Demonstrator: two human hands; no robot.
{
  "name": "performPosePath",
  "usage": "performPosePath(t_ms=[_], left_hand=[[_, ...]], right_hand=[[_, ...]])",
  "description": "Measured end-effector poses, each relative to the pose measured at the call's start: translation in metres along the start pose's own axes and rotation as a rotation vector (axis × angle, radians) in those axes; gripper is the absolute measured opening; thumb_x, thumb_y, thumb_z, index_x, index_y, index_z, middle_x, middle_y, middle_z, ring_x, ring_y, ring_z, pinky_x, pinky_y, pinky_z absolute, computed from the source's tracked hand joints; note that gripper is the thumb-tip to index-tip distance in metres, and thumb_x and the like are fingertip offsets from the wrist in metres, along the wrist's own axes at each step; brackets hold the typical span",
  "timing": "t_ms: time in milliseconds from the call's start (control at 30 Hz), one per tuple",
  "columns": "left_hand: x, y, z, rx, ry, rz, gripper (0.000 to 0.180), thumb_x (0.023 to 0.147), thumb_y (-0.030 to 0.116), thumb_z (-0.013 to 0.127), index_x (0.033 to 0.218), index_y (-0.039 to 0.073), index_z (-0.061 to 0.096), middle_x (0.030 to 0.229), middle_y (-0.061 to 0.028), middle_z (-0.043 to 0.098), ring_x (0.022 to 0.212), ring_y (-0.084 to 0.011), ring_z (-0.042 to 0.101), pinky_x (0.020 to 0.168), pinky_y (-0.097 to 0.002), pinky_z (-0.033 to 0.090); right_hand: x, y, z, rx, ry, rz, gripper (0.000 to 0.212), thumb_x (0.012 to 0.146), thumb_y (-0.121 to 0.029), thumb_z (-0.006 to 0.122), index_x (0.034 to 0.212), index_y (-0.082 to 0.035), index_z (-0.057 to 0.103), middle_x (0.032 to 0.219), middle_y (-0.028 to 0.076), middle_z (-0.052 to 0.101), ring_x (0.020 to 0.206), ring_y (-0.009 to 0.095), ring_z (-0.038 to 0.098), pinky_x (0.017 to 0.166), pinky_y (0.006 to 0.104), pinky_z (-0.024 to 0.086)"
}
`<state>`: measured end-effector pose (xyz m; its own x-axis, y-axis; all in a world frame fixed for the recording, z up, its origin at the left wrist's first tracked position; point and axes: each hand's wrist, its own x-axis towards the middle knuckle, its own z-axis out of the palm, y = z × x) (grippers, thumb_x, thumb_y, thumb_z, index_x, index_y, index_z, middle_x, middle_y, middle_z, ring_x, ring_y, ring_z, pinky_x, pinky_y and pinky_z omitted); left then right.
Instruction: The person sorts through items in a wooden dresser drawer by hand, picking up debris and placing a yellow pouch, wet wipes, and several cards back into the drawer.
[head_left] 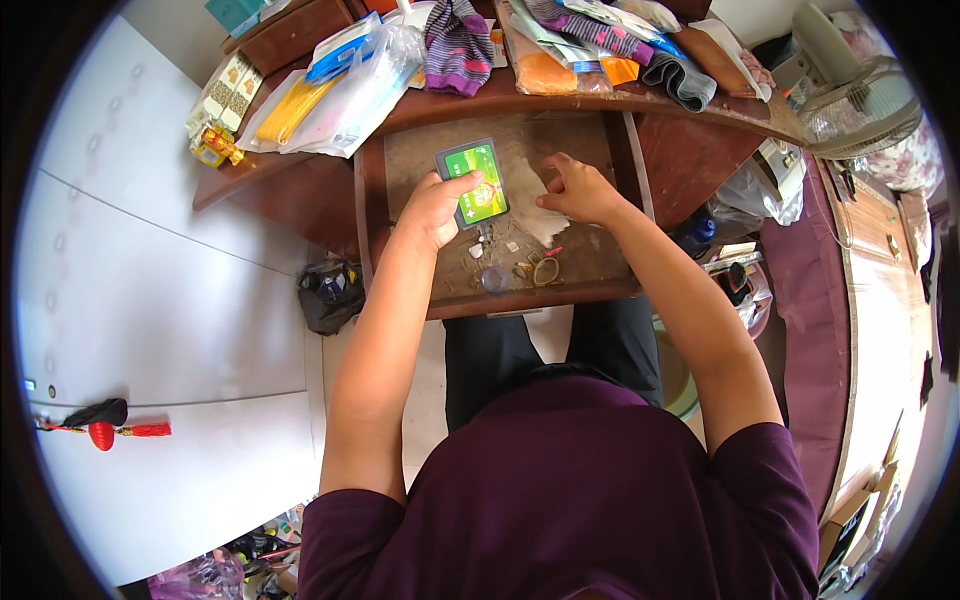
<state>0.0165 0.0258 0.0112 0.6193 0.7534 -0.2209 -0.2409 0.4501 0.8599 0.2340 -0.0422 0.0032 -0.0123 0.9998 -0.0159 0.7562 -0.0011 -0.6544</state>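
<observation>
My left hand (434, 208) grips a green card in a clear, dark-edged sleeve (486, 190), thumb laid across its face, above an open wooden drawer (545, 294). To its right my right hand (580, 190) hovers over the drawer with its fingers curled and parted, nothing visible between them. Beneath it lies a torn pale sheet (530, 205) on the drawer bottom. Small litter is scattered toward the drawer's front: a tan ring (545, 271), a clear round disc (494, 279), a little red piece (555, 251) and crumbs.
Across the desktop (400, 112) lie plastic packets (350, 90), patterned socks (458, 50) and a grey rolled cloth (680, 80). An electric fan (868, 105) stands at the far right. A black bag (331, 296) sits left of the drawer. My legs are under its front edge.
</observation>
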Motion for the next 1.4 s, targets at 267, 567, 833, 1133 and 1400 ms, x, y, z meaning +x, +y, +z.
performPosePath(t_ms=[267,567,833,1133,1400], left_hand=[[-0.008,-0.008,0.032,-0.194,-0.073,0.052,0.022,0.078,0.01,0.064,0.096,0.0,0.058,0.091,-0.0106,0.062,0.082,-0.0211,0.061,0.074,-0.0343,0.048],[-0.002,-0.019,0.082,-0.171,-0.142,0.04,0.028,0.081,0.013,0.061,0.106,0.005,0.051,0.1,-0.0085,0.058,0.092,-0.0211,0.055,0.083,-0.0382,0.044],[-0.018,-0.018,0.116,-0.156,-0.364,0.079,0.054,0.075,0.038,0.067,0.115,0.01,0.046,0.104,-0.0016,0.055,0.096,-0.0153,0.054,0.082,-0.0343,0.047],[-0.02,-0.015,0.135,-0.003,-0.181,0.101,0.027,0.084,0.012,0.057,0.108,0.004,0.049,0.101,-0.006,0.057,0.09,-0.014,0.057,0.077,-0.0308,0.05],[-0.001,-0.018,0.137,0.26,-0.161,0.027,0.026,0.085,0.015,0.056,0.108,0.003,0.05,0.1,-0.0047,0.056,0.088,-0.012,0.055,0.07,-0.0273,0.049]], right_hand=[[-0.022,-0.032,-0.004,0.638,-0.003,-0.058,0.044,0.083,-0.022,0.061,0.116,0.001,0.043,0.093,0.007,0.058,0.079,0.01,0.054,0.062,0.023,0.045],[-0.064,-0.033,-0.026,0.664,0.324,0.004,0.021,0.078,-0.017,0.064,0.091,-0.002,0.055,0.074,0.006,0.058,0.062,0.012,0.051,0.055,0.0251,0.042],[-0.087,-0.021,-0.052,-0.037,0.941,-0.524,0.032,0.05,0.01,0.057,0.076,-0.008,0.058,0.085,0.005,0.053,0.08,0.026,0.05,0.065,0.0335,0.043],[-0.091,0.003,-0.059,-0.068,0.972,-0.639,0.032,0.049,0.009,0.059,0.075,-0.01,0.059,0.089,0.007,0.052,0.085,0.028,0.05,0.069,0.0344,0.045],[-0.098,0.018,-0.075,-0.093,0.862,-0.669,0.028,0.053,0.005,0.061,0.077,-0.008,0.058,0.082,0.006,0.056,0.083,0.026,0.053,0.072,0.0329,0.045]])
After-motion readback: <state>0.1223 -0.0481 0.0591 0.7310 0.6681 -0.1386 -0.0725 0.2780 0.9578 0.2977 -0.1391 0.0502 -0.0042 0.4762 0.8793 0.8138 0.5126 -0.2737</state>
